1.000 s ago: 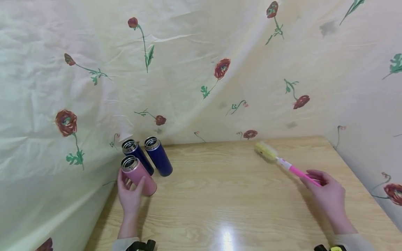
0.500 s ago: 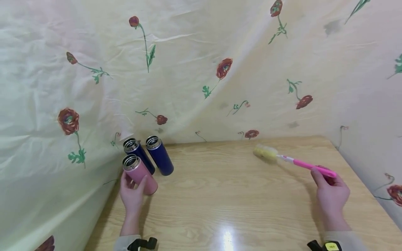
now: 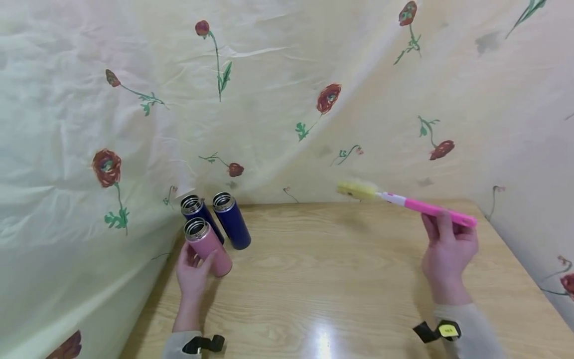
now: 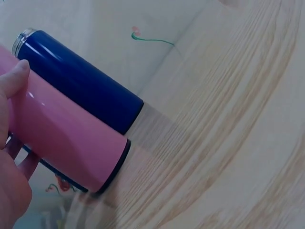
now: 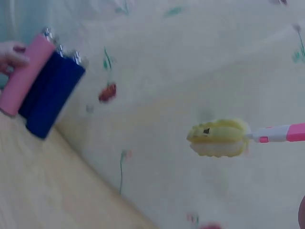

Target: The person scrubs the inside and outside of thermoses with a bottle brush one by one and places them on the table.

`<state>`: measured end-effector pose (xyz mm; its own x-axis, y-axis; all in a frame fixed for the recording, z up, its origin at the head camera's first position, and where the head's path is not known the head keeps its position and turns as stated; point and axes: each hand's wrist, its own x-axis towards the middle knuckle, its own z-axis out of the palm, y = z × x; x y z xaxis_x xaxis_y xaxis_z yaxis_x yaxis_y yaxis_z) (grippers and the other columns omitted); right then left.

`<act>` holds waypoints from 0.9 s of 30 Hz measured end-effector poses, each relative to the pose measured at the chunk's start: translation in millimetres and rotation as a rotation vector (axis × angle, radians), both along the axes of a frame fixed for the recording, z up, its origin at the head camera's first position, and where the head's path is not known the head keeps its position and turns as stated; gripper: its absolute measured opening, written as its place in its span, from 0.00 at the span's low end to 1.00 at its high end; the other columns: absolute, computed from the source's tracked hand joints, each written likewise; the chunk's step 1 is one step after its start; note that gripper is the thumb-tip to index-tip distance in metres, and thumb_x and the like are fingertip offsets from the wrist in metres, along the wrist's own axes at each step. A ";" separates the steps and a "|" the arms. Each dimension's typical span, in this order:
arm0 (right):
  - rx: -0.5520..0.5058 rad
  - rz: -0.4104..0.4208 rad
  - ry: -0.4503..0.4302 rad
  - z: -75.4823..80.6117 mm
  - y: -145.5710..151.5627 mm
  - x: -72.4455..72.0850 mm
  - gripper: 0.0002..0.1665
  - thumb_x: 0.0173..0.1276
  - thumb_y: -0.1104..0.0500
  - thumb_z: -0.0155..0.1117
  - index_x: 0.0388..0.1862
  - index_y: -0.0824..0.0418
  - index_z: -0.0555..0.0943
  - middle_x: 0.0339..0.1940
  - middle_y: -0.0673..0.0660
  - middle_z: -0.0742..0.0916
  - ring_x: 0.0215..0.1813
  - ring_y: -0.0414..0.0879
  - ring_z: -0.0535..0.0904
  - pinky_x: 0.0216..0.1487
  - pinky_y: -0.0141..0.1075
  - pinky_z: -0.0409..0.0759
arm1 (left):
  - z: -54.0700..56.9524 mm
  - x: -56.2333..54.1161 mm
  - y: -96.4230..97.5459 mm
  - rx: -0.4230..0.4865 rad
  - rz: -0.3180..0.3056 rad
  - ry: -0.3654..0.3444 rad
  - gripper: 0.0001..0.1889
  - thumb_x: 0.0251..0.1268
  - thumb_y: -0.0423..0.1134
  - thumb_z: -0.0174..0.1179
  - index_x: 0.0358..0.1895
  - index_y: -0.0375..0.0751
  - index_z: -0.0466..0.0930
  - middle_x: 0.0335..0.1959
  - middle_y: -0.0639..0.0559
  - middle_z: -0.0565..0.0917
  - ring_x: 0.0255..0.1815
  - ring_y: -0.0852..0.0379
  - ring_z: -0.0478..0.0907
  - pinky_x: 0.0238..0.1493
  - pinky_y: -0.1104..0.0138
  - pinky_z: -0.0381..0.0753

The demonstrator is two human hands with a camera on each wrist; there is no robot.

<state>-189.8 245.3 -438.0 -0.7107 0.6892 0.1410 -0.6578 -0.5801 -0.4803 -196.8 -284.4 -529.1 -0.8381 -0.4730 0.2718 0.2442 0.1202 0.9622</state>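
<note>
My left hand [image 3: 194,279] grips a pink bottle [image 3: 214,254] that stands lidless on the table, its thumb on the near side and fingers round the far side. Two dark blue bottles, also lidless, stand just behind it: one [image 3: 235,227] at the right and another [image 3: 211,218] partly hidden by the pink one. At the right, my right hand [image 3: 450,254] pinches the pink handle of a bottle brush [image 3: 426,207] above the table. Its yellow-and-white sponge head [image 5: 220,138] points left, in the air. Most of the right hand is out of the right wrist view.
The wood-grain table [image 3: 323,279] fills the lower part of the head view. A pale cloth with printed red flowers [image 3: 269,99] hangs behind the table and along both sides. The bottles stand near the back left corner, close to the cloth.
My right hand has lifted the bottle brush off the table and moved left, its sponge head rising and swinging left. The left hand stays on the pink bottle. The head view shifts slightly.
</note>
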 end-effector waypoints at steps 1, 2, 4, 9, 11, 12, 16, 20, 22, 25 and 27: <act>0.023 0.018 0.020 9.8 -10.0 -2.8 0.19 0.68 0.72 0.74 0.51 0.78 0.76 0.43 0.68 0.85 0.46 0.57 0.91 0.50 0.45 0.88 | 0.6 -0.2 0.7 -0.008 -0.008 0.002 0.43 0.60 0.23 0.76 0.79 0.34 0.68 0.65 0.41 0.79 0.60 0.63 0.79 0.61 0.75 0.79; 0.060 0.046 0.031 19.5 -20.2 -5.7 0.19 0.69 0.70 0.74 0.50 0.78 0.76 0.43 0.68 0.85 0.46 0.57 0.91 0.51 0.45 0.88 | 0.4 -0.6 0.9 -0.018 -0.020 0.002 0.43 0.61 0.23 0.75 0.80 0.34 0.67 0.66 0.39 0.79 0.60 0.63 0.78 0.61 0.76 0.78; 0.154 0.114 0.042 37.6 -41.1 -12.8 0.17 0.70 0.69 0.73 0.50 0.76 0.76 0.44 0.67 0.85 0.46 0.56 0.91 0.53 0.45 0.88 | -0.9 -2.0 0.9 -0.033 -0.054 0.005 0.43 0.62 0.22 0.74 0.81 0.34 0.66 0.69 0.34 0.77 0.62 0.65 0.78 0.62 0.77 0.77; 0.554 0.283 0.008 73.5 -90.8 -33.3 0.10 0.77 0.66 0.69 0.50 0.69 0.78 0.47 0.63 0.87 0.48 0.52 0.89 0.57 0.45 0.88 | -5.3 -5.5 -0.2 -0.052 -0.118 -0.008 0.44 0.65 0.22 0.72 0.83 0.36 0.62 0.75 0.32 0.72 0.64 0.67 0.75 0.63 0.78 0.76; 0.655 0.327 0.021 87.6 -107.8 -40.6 0.08 0.78 0.65 0.68 0.49 0.66 0.79 0.47 0.62 0.86 0.49 0.52 0.88 0.57 0.46 0.88 | -6.5 -6.5 -0.5 -0.051 -0.129 -0.014 0.45 0.65 0.22 0.72 0.84 0.37 0.60 0.76 0.33 0.72 0.65 0.66 0.75 0.64 0.78 0.76; 0.678 0.346 0.029 95.2 -116.0 -43.8 0.06 0.78 0.65 0.67 0.49 0.65 0.79 0.46 0.62 0.86 0.48 0.52 0.88 0.56 0.46 0.88 | -7.5 -7.1 -0.2 -0.047 -0.133 -0.011 0.46 0.65 0.22 0.71 0.84 0.38 0.59 0.76 0.34 0.72 0.65 0.66 0.75 0.65 0.77 0.76; 0.715 0.428 0.068 117.9 -145.2 -56.7 0.03 0.79 0.66 0.65 0.45 0.60 0.79 0.43 0.59 0.85 0.47 0.51 0.87 0.56 0.48 0.88 | -10.9 -8.6 1.6 -0.038 -0.140 -0.003 0.46 0.66 0.22 0.71 0.85 0.38 0.58 0.77 0.34 0.71 0.65 0.66 0.74 0.66 0.76 0.75; 0.770 0.515 0.062 126.0 -169.8 -64.3 0.04 0.80 0.66 0.64 0.46 0.59 0.79 0.43 0.59 0.86 0.47 0.51 0.89 0.56 0.47 0.89 | -11.9 -7.6 1.7 -0.040 -0.139 -0.013 0.46 0.67 0.23 0.71 0.85 0.40 0.58 0.78 0.34 0.70 0.68 0.60 0.74 0.67 0.75 0.75; 0.783 0.546 0.051 128.7 -180.2 -66.7 0.03 0.81 0.66 0.64 0.48 0.60 0.79 0.44 0.60 0.87 0.47 0.51 0.90 0.56 0.46 0.89 | -10.5 -6.1 0.3 -0.057 -0.140 -0.024 0.47 0.67 0.24 0.71 0.86 0.41 0.57 0.79 0.34 0.69 0.71 0.52 0.74 0.69 0.73 0.74; 0.792 0.571 0.050 135.5 -196.4 -69.8 0.06 0.81 0.64 0.65 0.51 0.65 0.79 0.46 0.61 0.87 0.47 0.52 0.89 0.56 0.46 0.89 | -7.2 -2.5 -4.0 -0.064 -0.139 -0.029 0.47 0.68 0.24 0.70 0.86 0.40 0.56 0.79 0.32 0.67 0.75 0.40 0.70 0.72 0.68 0.74; 0.799 0.577 0.060 140.6 -207.4 -72.4 0.09 0.81 0.64 0.64 0.53 0.67 0.78 0.46 0.62 0.87 0.47 0.52 0.89 0.57 0.47 0.89 | -5.4 0.7 -8.0 -0.066 -0.125 -0.044 0.47 0.68 0.24 0.70 0.86 0.41 0.55 0.80 0.32 0.67 0.76 0.38 0.69 0.73 0.68 0.73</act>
<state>-262.1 37.9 -297.3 -0.8845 -0.0746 0.4605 -0.4117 -0.3392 -0.8458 -196.2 -292.3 -534.5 -0.9013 -0.3462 0.2606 0.2191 0.1547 0.9634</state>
